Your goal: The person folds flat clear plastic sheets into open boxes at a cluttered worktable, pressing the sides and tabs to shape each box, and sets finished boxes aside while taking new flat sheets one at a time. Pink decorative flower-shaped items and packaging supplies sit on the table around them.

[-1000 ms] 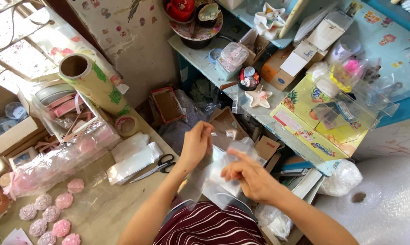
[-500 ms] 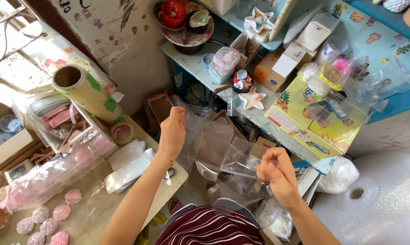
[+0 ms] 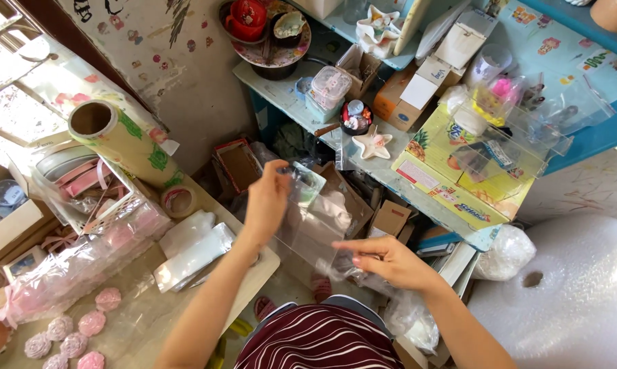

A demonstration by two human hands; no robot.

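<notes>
- Clear plastic bag [image 3: 315,222] hangs stretched in the air between both hands, above the gap between the worktop [image 3: 138,314] and the cluttered blue shelf [image 3: 418,184]; only the head view shows it.
- Left hand [image 3: 267,201] is raised higher and pinches the bag's upper edge; its fingers [image 3: 281,179] are closed on the film, with the thumb side toward the bag and the sheet falling away to the right and down from them.
- Right hand [image 3: 390,260] sits lower and nearer the body, its fingers [image 3: 353,247] pointing left and clamped on the bag's lower corner, where the plastic bunches up around the fingertips.
- Between the two grips the bag runs on a slant, from upper left to lower right, and cardboard boxes [image 3: 390,219] show through it.
- More crumpled clear plastic [image 3: 407,318] hangs below the right wrist, close to the striped lap [image 3: 322,342].
- On the worktop, to the left of the left forearm, lie flat white packets [image 3: 192,249], well apart from the bag.
- Further left a roll of printed wrap [image 3: 124,140] stands tilted by a white wire basket [image 3: 90,198], with a roll of tape [image 3: 179,199] beside it.
- Pink rose-shaped pieces [image 3: 76,328] lie in a group at the lower left corner of the worktop.
- On the shelf beyond the bag rest a white star-shaped dish [image 3: 373,145] and a yellow printed box [image 3: 459,178].
- A big roll of bubble wrap [image 3: 568,294] fills the lower right.
</notes>
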